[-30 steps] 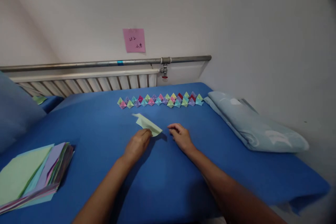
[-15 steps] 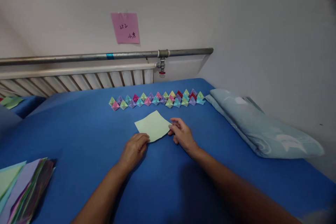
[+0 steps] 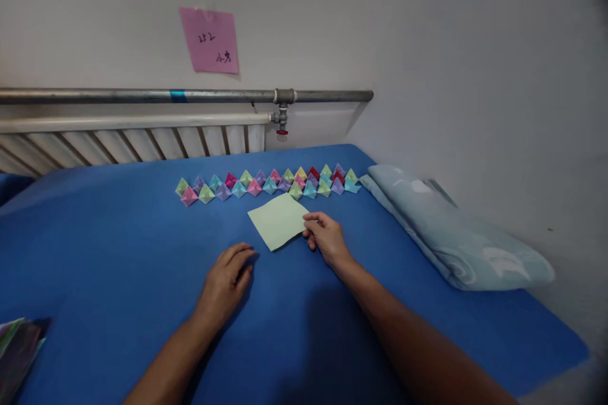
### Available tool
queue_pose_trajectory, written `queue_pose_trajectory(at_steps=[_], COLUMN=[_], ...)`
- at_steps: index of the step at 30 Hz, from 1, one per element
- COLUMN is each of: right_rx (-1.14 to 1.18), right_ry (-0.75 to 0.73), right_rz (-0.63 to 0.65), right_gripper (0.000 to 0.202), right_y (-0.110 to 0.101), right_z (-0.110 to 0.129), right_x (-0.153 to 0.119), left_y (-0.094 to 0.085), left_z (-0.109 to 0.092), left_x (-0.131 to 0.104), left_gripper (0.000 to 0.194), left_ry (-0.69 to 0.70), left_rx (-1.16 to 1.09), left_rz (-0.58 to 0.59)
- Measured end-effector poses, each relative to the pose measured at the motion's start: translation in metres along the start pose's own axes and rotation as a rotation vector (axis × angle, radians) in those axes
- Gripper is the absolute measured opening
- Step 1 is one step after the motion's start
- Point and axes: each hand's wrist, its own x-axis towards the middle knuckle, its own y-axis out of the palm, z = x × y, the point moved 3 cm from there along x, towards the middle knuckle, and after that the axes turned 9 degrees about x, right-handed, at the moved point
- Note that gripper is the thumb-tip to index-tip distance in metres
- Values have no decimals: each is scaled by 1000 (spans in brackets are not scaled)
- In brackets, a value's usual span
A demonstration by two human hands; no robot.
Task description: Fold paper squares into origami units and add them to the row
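Note:
A pale green square sheet of paper [image 3: 279, 220] is pinched at its right corner between the thumb and fingers of my right hand [image 3: 327, 237]. Its near edge is lifted a little, with a shadow below. My left hand [image 3: 228, 278] rests on the blue cloth to the lower left of the sheet, apart from it, fingers slightly curled and holding nothing. Beyond the paper, several small folded paper pieces [image 3: 254, 186] in green, pink, purple, blue and red stand in two close rows.
A folded light blue blanket [image 3: 456, 234] lies at the right against the wall. Part of a stack of coloured paper [image 3: 19, 354] shows at the lower left. Behind the blue surface [image 3: 118, 234] are a radiator [image 3: 185, 139] and a metal pipe [image 3: 228, 96]. A pink note [image 3: 211, 41] hangs on the wall.
My left hand has let go of the paper's near corner and drawn back to the left. The sheet has turned slightly in my right hand. The view has shifted to the right.

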Motion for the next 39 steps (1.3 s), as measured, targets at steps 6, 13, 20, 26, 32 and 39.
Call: queue_pose_trajectory(at_steps=[6,13,20,26,32,39], right_rx=[11,-24,-99,-163,-178,-60], right_ry=[-6,-11,8,73,127,196], right_rz=[8,28,65,160,293,413], right_gripper=[21,20,15,15,16,19], right_y=[1,0,5,17,36,45], right_z=[1,2,2,0,-10,-14], right_x=[-2,-4,-10,-25,-45,-56], left_y=[-1,-2,-6,-7,-3,-7], left_z=[-2,0,2,-10,-8,-15], left_x=[0,1,2,2,-1,1], left_gripper=[23,22,26,38,39,41], left_ry=[-44,-94,-174,-100,-107,-76], left_rx=[-46,-98,-81,3,44,85], left_rz=[29,22,-7,27,6,44])
